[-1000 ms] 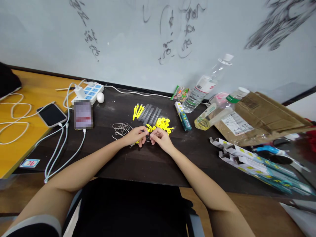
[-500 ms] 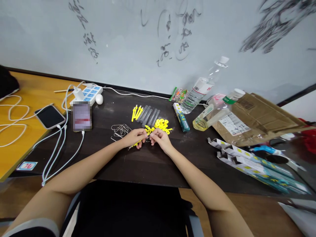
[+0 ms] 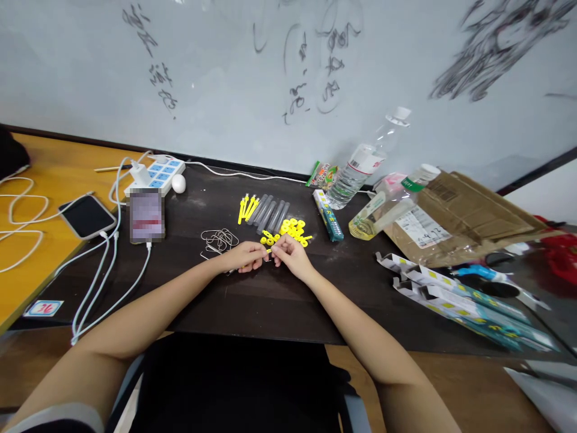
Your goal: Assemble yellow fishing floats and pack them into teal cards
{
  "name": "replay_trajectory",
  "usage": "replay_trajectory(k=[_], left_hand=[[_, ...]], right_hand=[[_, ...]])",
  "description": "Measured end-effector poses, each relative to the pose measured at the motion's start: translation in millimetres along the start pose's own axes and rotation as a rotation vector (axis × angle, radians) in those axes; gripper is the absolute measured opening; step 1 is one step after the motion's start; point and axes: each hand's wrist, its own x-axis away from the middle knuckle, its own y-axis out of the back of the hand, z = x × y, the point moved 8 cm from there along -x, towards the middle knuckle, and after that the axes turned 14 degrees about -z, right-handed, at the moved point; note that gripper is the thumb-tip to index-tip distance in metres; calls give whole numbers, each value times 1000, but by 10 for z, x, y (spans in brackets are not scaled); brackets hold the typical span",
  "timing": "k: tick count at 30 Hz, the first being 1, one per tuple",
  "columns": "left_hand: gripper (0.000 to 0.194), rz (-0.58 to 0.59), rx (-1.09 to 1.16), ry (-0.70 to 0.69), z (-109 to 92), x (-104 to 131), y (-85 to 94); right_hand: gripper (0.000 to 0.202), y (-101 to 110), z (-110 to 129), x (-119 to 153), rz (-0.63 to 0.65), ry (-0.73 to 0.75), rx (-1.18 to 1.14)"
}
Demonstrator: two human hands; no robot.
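Observation:
My left hand [image 3: 247, 257] is closed around a thin yellow stick, mostly hidden by the fingers; its metal tip [image 3: 231, 272] pokes out below the palm. Close beside it, my right hand [image 3: 292, 255] pinches at the stick's other end, where a small yellow bit [image 3: 269, 251] shows between the fingertips. A thin bent metal wire [image 3: 271, 259] shows under the right fingers. Just beyond the hands lie several yellow rings [image 3: 293, 227]. Behind them are clear plastic tubes [image 3: 269, 214] and more yellow sticks [image 3: 246, 208]. Bent metal wires [image 3: 219, 240] lie tangled to the left.
On the left are a power strip [image 3: 163, 174], a phone [image 3: 88, 216], another phone with a blurred screen [image 3: 146, 215] and white cables. To the right stand two bottles [image 3: 356, 171], a narrow box [image 3: 328, 215], a brown parcel [image 3: 469, 216] and opened boxes [image 3: 460, 304].
The yellow stick, plainly visible under my left hand before, is now mostly covered by its fingers. Both hands stay close together, and the view has shifted slightly.

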Motion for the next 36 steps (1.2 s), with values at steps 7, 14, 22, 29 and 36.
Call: replay_trajectory(k=[7,14,22,29,36], left_hand=[[26,-36,-195,-114,-90,64,47],[25,-45,-311,-201,-126,79,87],[27,-17,-404,-268,-184,102,121],[22,-42,-445,-255,-249,159,85],[24,-47,-476,-258,-197,113,97]], right_hand=[[25,-44,45,39,141,124,255],[20,-29,102,56,148,226,404],[27,-11,64,32,109,199,373],[27,-13,28,28,109,167,356],[24,-58,82,51,124,213,371]])
